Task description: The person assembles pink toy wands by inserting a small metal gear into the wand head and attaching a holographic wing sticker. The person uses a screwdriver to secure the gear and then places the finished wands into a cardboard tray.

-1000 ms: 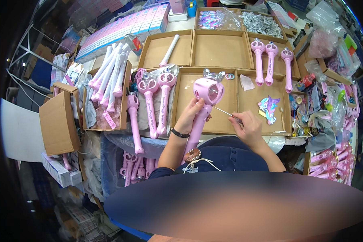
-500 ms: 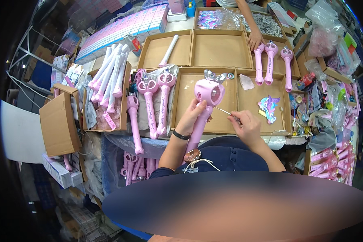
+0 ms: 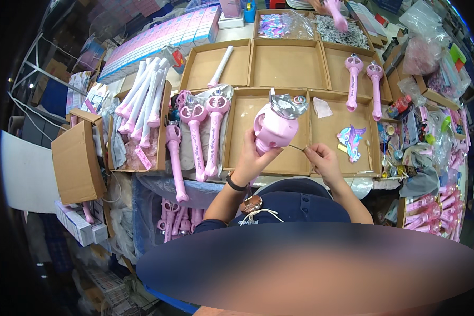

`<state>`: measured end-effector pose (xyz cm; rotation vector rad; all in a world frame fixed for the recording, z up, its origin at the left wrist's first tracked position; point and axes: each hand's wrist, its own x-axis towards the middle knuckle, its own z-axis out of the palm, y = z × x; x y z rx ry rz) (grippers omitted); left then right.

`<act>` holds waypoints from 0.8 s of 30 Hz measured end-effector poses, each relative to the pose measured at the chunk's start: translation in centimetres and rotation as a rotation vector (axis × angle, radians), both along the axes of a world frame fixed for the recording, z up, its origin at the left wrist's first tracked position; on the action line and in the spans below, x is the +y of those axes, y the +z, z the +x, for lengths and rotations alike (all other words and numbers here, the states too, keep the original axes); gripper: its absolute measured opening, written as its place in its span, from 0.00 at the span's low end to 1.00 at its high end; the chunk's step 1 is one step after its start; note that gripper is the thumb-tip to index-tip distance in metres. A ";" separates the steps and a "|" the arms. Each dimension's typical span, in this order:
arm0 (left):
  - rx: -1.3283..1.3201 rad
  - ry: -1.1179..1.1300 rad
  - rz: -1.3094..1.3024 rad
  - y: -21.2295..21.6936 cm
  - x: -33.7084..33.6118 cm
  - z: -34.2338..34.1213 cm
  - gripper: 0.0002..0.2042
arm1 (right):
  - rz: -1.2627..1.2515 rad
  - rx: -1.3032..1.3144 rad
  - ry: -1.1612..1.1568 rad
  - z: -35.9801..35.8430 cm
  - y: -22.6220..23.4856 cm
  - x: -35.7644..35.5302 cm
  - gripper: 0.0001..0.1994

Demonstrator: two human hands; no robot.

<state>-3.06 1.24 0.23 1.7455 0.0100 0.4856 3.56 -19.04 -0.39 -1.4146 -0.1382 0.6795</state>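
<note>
Newly angled wand (image 3: 277,126) near lettered wands (image 3: 213,131)

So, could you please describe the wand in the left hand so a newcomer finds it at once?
Find the front row of cardboard trays. Over its left tray, the left hand holds a silver-crowned pink wand. Unlike the wands lying farther left, it is held up, the right hand pointing a thin tool at it.

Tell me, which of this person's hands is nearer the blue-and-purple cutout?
The right hand: it is just left of the cutout. The left hand is farther left, gripping the pink wand.
</note>
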 end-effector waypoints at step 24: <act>-0.190 -0.308 -0.771 1.8 -1.3 6.2 0.24 | 0.027 -0.902 0.015 -2.0 -6.1 2.8 0.22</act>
